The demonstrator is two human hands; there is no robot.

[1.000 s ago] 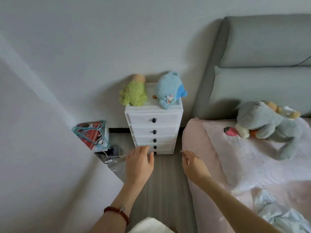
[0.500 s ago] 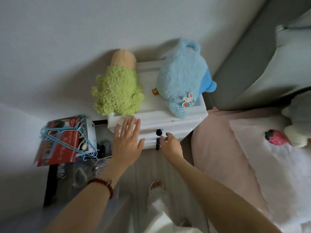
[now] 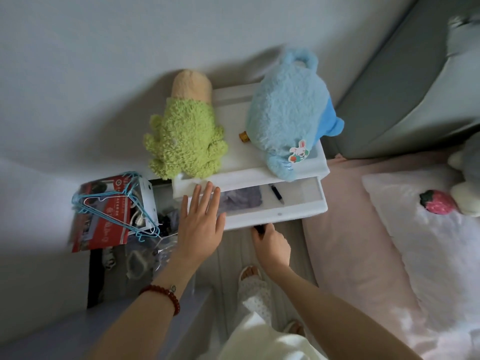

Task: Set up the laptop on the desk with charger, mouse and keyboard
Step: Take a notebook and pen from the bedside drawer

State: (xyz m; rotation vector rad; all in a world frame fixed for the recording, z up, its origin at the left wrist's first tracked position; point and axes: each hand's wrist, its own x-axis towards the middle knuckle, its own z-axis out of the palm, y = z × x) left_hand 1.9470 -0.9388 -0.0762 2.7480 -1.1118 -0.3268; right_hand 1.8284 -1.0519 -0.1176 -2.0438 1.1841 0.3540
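Right hand (image 3: 270,245) grips drawer knob (image 3: 259,229); left hand (image 3: 200,224) flat, fingers spread.

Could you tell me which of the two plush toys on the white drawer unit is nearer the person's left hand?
The green plush toy, at the unit's left end; the left hand is just below it, while the blue plush toy sits farther right.

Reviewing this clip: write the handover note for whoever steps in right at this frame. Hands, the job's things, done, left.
Left hand: open, fingers straight, over the left end of the top drawer.
Right hand: grips the drawer's dark knob from below.
Drawer: pulled partly out of the white drawer unit; inside show a pen and some dark cloth.
Laptop, charger, mouse, keyboard: none in view.
Done: top drawer open.
Left: find all four items and set them up on the desk.
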